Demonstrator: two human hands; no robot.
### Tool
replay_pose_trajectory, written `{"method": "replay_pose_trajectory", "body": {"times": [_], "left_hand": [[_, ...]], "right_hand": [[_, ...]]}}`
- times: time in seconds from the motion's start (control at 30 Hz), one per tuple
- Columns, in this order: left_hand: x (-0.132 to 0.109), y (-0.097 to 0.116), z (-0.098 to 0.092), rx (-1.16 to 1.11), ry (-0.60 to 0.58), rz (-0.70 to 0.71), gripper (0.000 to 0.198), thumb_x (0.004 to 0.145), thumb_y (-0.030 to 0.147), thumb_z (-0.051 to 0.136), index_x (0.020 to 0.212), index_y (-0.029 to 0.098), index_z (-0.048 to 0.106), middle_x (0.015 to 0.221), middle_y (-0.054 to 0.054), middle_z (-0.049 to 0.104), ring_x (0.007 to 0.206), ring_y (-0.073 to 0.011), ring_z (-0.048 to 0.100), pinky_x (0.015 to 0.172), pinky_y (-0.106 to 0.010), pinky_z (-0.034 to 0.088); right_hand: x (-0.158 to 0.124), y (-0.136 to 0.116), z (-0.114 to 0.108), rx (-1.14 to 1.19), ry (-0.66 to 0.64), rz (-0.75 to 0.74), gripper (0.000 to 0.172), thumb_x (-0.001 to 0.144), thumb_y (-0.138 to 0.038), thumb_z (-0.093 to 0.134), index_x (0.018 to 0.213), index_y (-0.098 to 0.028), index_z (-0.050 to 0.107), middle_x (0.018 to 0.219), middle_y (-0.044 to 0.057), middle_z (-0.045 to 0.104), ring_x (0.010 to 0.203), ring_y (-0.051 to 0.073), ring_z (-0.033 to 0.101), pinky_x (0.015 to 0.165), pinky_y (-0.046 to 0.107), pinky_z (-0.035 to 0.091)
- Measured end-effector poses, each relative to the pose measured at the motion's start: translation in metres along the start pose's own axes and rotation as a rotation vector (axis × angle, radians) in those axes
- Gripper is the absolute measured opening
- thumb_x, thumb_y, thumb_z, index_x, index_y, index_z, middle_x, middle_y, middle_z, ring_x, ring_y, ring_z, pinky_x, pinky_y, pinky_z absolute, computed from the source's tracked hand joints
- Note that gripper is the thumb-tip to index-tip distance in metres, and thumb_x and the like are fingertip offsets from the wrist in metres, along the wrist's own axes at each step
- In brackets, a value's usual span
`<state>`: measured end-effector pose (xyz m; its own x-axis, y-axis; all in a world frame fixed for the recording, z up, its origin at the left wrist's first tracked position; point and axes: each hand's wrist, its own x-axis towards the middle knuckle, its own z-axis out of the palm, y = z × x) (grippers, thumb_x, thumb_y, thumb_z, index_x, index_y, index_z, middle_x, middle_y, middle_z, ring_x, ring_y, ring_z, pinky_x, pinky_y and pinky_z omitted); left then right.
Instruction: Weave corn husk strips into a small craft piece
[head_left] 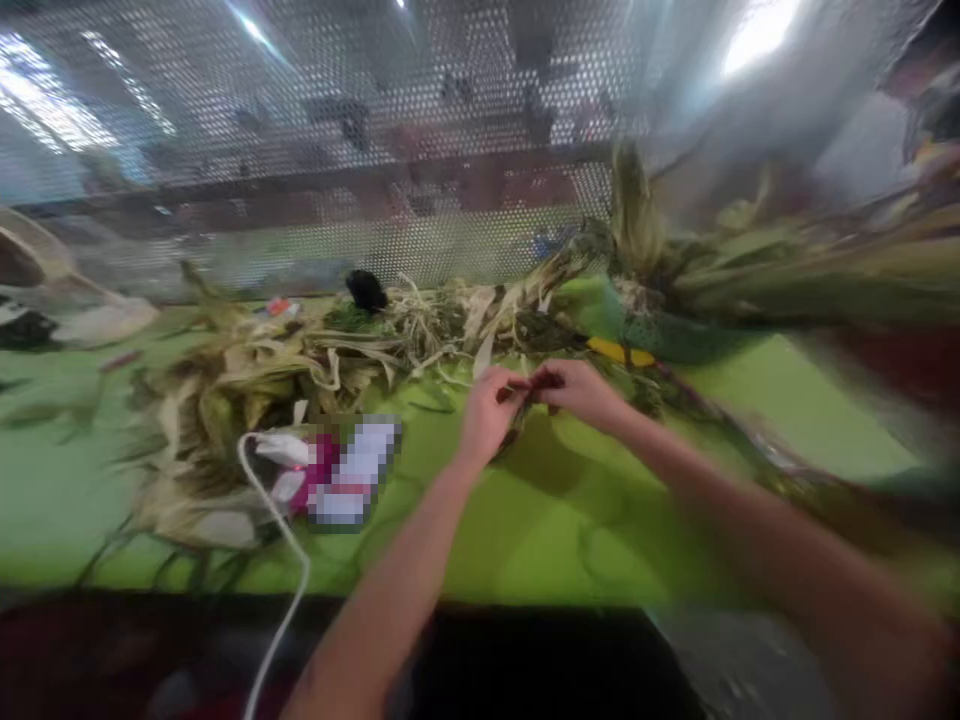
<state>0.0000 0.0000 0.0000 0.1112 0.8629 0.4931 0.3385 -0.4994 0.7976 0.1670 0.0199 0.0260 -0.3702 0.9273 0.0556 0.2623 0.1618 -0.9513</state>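
Both of my hands meet above the green tabletop, fingertips close together. My left hand [487, 405] is closed in a pinch, and a pale strip of dried husk [484, 355] sticks up from it. My right hand [576, 388] pinches at the same spot, its fingers curled. A darker part of the strip [513, 432] hangs below the fingers. Blur and the fingers hide just how it is gripped. Behind and left of the hands lies a loose heap of dried husks [247, 370].
A phone-like object [356, 472], blurred out, lies left of my arm beside a magenta item with a white cable [296, 545]. A green container [660, 335] with long leaves stands back right, near a yellow-handled tool [621, 351]. Perforated mesh [420, 200] rises behind the table. A person [870, 140] is far right.
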Motion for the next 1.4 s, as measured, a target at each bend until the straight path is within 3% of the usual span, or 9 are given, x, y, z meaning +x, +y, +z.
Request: {"method": "replay_pose_trajectory", "body": {"times": [0.2, 0.43, 0.6, 0.73, 0.9, 1.13, 1.3, 1.4], "left_hand": [[-0.002, -0.006, 0.001, -0.034, 0.009, -0.027, 0.002, 0.079, 0.018, 0.065, 0.080, 0.018, 0.067, 0.083, -0.004, 0.060, 0.079, -0.0145, 0.059, 0.073, -0.027, 0.048], [-0.001, -0.008, 0.002, -0.094, 0.025, -0.093, 0.002, 0.078, 0.017, 0.066, 0.079, 0.018, 0.067, 0.082, -0.004, 0.061, 0.077, -0.0144, 0.059, 0.074, -0.028, 0.048], [-0.001, -0.010, 0.001, -0.125, 0.034, -0.107, 0.003, 0.077, 0.020, 0.067, 0.080, 0.018, 0.067, 0.082, -0.004, 0.062, 0.078, -0.0149, 0.059, 0.075, -0.028, 0.048], [-0.001, -0.009, 0.002, -0.153, 0.033, -0.135, 0.006, 0.077, 0.023, 0.068, 0.080, 0.017, 0.067, 0.082, -0.004, 0.063, 0.078, -0.0152, 0.060, 0.076, -0.029, 0.047], [0.000, -0.004, -0.002, -0.163, 0.016, -0.255, 0.013, 0.077, 0.029, 0.068, 0.081, 0.017, 0.066, 0.078, -0.003, 0.064, 0.071, -0.0140, 0.058, 0.072, -0.028, 0.046], [0.001, -0.007, -0.006, -0.250, 0.172, -0.387, 0.015, 0.080, 0.032, 0.064, 0.079, 0.018, 0.059, 0.073, 0.001, 0.059, 0.071, -0.0125, 0.053, 0.075, -0.027, 0.043], [0.001, -0.002, -0.004, -0.486, 0.043, -0.334, 0.016, 0.081, 0.033, 0.063, 0.082, 0.019, 0.056, 0.093, -0.003, 0.067, 0.081, -0.0137, 0.056, 0.080, -0.028, 0.043], [0.001, -0.002, -0.003, -0.471, 0.019, -0.360, 0.018, 0.082, 0.035, 0.062, 0.082, 0.018, 0.056, 0.085, -0.003, 0.066, 0.074, -0.0134, 0.054, 0.077, -0.028, 0.043]], "right_hand": [[0.001, 0.005, 0.000, -0.032, 0.044, -0.011, 0.006, 0.065, -0.015, 0.062, 0.070, -0.017, 0.061, 0.059, -0.003, 0.058, 0.052, 0.009, 0.054, 0.045, 0.020, 0.048], [-0.005, -0.001, -0.006, -0.249, 0.197, -0.165, 0.008, 0.071, -0.015, 0.060, 0.078, -0.017, 0.062, 0.072, 0.000, 0.064, 0.055, 0.010, 0.056, 0.049, 0.021, 0.043], [-0.002, 0.003, -0.008, -0.249, 0.107, -0.136, 0.016, 0.075, -0.020, 0.063, 0.090, -0.018, 0.069, 0.077, 0.001, 0.066, 0.058, 0.011, 0.057, 0.053, 0.023, 0.044], [-0.001, 0.007, -0.008, -0.389, 0.128, -0.257, 0.007, 0.075, -0.022, 0.069, 0.080, -0.018, 0.071, 0.076, 0.002, 0.066, 0.070, 0.014, 0.059, 0.063, 0.024, 0.043], [0.000, 0.008, -0.010, -0.430, 0.146, -0.248, 0.007, 0.080, -0.024, 0.065, 0.078, -0.018, 0.066, 0.077, 0.002, 0.065, 0.070, 0.014, 0.057, 0.062, 0.025, 0.040], [0.002, 0.009, -0.014, -0.808, 0.041, -0.226, 0.010, 0.087, -0.020, 0.055, 0.079, -0.018, 0.059, 0.084, 0.005, 0.063, 0.073, 0.017, 0.054, 0.063, 0.026, 0.034], [0.003, 0.011, -0.012, -0.875, 0.021, -0.190, 0.009, 0.089, -0.020, 0.052, 0.083, -0.018, 0.058, 0.088, 0.005, 0.065, 0.072, 0.017, 0.055, 0.061, 0.026, 0.032], [0.003, 0.014, -0.011, -0.889, 0.042, -0.214, 0.009, 0.091, -0.021, 0.050, 0.086, -0.019, 0.058, 0.090, 0.005, 0.065, 0.073, 0.016, 0.055, 0.060, 0.025, 0.031]]}}
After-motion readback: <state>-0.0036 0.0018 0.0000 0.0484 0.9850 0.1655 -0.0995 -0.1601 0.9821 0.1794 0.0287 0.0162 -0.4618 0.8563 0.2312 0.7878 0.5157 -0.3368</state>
